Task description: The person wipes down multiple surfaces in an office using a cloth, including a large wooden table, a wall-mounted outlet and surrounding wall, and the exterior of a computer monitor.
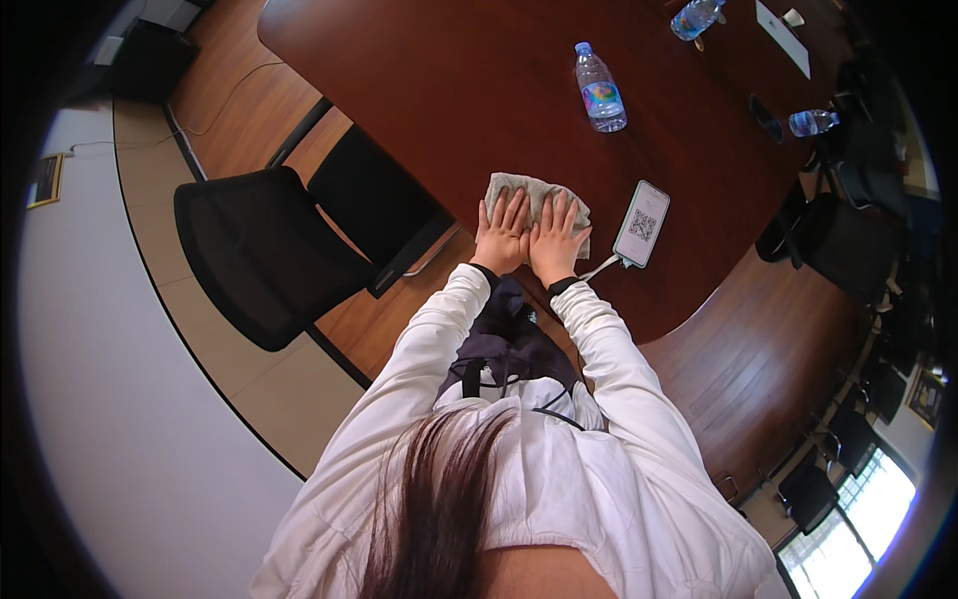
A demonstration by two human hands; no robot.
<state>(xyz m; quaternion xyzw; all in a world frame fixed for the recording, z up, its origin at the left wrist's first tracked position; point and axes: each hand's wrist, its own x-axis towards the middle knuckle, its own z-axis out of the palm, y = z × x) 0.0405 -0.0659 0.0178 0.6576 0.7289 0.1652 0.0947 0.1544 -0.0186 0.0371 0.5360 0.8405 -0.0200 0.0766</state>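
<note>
A greyish-beige cloth [535, 188] lies near the edge of a dark reddish-brown wooden table [439, 90]. Flat on the cloth's left part rests my left hand [503, 234], its fingers stretched out and pointing away from me. Beside it my right hand [555, 236] also presses flat on the cloth, fingers spread, the two thumbs close together. Just right of the cloth lies a phone [642, 224] with a lit screen showing a square code. A white cable runs from the phone's near end toward the table edge by my right wrist.
A clear water bottle [601, 92] stands beyond the cloth; two more, a far bottle [696, 18] and a right-hand bottle [813, 123], are further off. A black mesh chair [264, 250] is at the left. More black chairs [843, 240] line the right side.
</note>
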